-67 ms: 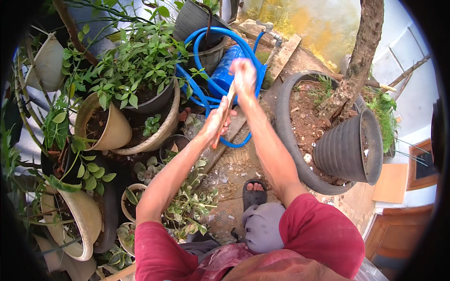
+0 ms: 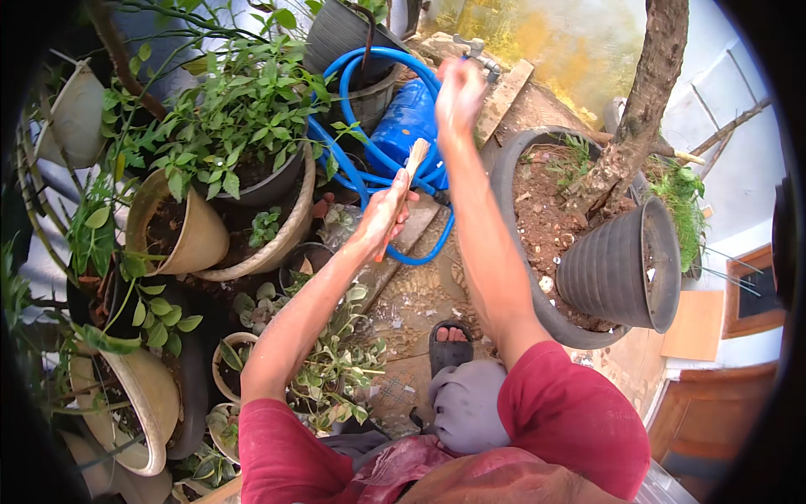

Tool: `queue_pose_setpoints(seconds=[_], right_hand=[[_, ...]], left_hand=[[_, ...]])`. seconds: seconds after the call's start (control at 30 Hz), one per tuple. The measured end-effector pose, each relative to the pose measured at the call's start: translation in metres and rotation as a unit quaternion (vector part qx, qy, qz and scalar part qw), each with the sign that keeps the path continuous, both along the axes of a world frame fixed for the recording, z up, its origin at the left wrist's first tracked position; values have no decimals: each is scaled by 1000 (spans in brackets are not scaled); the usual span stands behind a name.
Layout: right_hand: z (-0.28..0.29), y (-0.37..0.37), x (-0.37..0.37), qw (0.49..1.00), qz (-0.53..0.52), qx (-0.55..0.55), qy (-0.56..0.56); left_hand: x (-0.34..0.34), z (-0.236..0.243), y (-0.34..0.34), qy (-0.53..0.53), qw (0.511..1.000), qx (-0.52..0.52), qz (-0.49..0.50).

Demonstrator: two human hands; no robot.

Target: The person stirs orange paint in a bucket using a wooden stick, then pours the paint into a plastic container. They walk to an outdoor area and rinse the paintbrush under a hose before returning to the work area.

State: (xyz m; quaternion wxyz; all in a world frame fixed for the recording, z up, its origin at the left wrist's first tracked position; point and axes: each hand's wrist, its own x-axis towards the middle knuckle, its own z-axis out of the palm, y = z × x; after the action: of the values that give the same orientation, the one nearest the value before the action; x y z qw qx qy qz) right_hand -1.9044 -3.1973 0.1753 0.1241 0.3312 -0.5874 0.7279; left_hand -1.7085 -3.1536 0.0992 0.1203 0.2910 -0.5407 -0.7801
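My left hand point(image 2: 388, 214) is closed around a paintbrush point(image 2: 416, 158). Its pale bristles point up and away, and a bit of orange handle shows below the fist. Farther off, my right hand point(image 2: 460, 94) is raised beside a metal tap point(image 2: 477, 54); motion smears its fingers, and whether it touches the tap I cannot tell. Beyond the brush, a blue hose point(image 2: 336, 155) lies in loops around a blue plastic container point(image 2: 405, 122).
Potted plants crowd the left, including a tilted beige pot point(image 2: 189, 231). At right, a large round planter point(image 2: 512, 181) holds soil, a tree trunk point(image 2: 642, 109) and a tipped dark ribbed pot point(image 2: 600, 269). A wooden plank point(image 2: 506, 99) lies near the tap.
My right hand has moved away from the brush, up and to the right toward the tap. The bristles now show uncovered; my left hand keeps its hold.
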Motion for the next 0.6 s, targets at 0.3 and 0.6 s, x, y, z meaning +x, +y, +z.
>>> queue_pose_setpoints(seconds=[0.3, 0.6], right_hand=[[60, -134, -245, 786, -105, 509, 334], [-29, -174, -335, 712, -71, 629, 302]], left_hand=[[5, 4, -23, -61, 997, -36, 19], [40, -21, -35, -121, 989, -89, 6]])
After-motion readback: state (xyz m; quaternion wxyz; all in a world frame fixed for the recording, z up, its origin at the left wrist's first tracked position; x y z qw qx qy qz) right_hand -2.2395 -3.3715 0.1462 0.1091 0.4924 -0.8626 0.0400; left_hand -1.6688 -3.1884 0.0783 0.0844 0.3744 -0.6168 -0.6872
